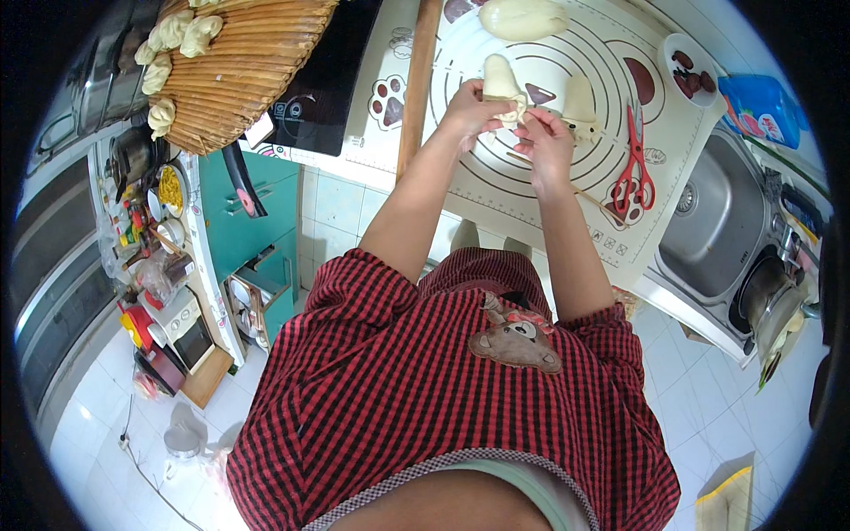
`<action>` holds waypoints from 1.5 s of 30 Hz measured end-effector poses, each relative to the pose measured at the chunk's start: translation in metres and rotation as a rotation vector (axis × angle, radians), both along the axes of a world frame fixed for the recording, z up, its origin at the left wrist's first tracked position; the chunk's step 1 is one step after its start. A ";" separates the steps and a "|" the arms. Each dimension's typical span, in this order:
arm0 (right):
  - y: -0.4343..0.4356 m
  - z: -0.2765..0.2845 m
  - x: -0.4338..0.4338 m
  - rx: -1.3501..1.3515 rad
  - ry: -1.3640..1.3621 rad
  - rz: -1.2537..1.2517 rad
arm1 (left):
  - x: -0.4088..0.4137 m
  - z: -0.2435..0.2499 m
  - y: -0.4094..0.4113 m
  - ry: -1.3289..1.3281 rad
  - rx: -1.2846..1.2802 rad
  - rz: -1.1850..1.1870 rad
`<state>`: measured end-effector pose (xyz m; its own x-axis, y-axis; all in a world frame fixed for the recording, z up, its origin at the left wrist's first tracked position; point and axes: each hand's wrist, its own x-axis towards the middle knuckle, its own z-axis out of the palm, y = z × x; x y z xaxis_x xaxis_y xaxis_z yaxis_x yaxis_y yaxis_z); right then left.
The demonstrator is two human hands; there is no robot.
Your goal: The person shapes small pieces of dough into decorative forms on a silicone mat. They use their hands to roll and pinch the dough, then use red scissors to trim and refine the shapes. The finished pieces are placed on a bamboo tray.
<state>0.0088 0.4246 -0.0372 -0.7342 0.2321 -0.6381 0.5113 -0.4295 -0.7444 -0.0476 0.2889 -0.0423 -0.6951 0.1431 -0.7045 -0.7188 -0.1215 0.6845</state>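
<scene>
My left hand (470,114) grips a pale piece of dough (501,81), long and rounded at its far end, with a folded near end. The fingertips of my right hand (546,136) pinch the edge of that near end. Just right of it, a second shaped dough piece (580,109) with small dark spots lies on the printed silicone mat (491,189). A large smooth lump of dough (523,18) rests at the far side of the mat. Red-handled scissors (635,162) lie to the right, beside a thin wooden stick (597,204) partly hidden by my right wrist.
A white bowl of red dates (690,70) stands at the back right, near a blue package (760,109) and the steel sink (717,206). A wooden rolling pin (418,86) lies left of the circles. Farther left are a black cooktop (332,86) and a woven tray (246,60) with shaped dough pieces.
</scene>
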 end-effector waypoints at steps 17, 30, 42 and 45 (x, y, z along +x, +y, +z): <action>-0.047 0.000 0.032 1.282 0.292 0.578 | -0.010 -0.002 -0.017 -0.082 0.172 -0.042; -0.028 -0.016 0.038 0.562 0.120 0.199 | -0.015 0.008 -0.009 -0.150 0.329 -0.016; -0.027 0.007 0.040 0.035 0.140 -0.117 | -0.018 0.006 -0.004 -0.178 0.382 0.050; -0.030 0.000 0.042 -0.042 0.120 -0.169 | -0.021 0.006 -0.001 -0.194 0.369 0.037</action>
